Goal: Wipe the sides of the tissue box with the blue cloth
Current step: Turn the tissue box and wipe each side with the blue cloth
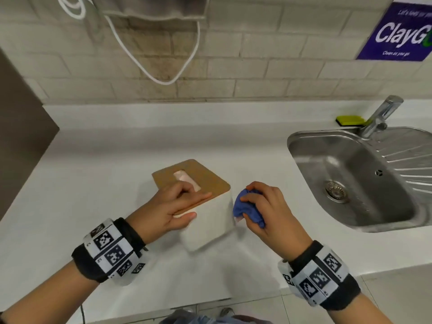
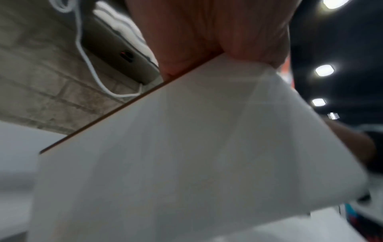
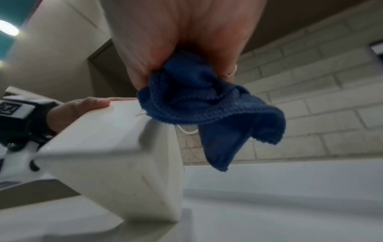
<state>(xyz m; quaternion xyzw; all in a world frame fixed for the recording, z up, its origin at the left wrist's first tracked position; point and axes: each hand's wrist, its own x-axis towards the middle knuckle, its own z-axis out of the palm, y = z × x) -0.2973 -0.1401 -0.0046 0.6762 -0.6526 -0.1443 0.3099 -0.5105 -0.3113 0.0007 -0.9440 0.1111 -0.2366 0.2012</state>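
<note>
Hands first: the left hand (image 1: 174,210) holds the white tissue box (image 1: 208,226) by its wooden lid, thumb on the side, fingers on top. The right hand (image 1: 264,208) squeezes the bunched blue cloth (image 1: 245,209) against the box's right side. The box is on the white tabletop (image 1: 105,183). Farther right are a metal sink (image 1: 350,183), a tap (image 1: 381,118) and a yellow sponge (image 1: 349,120).

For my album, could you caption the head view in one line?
Left hand steadies the tissue box on the counter while the right hand brings a bunched blue cloth to its side.
</note>
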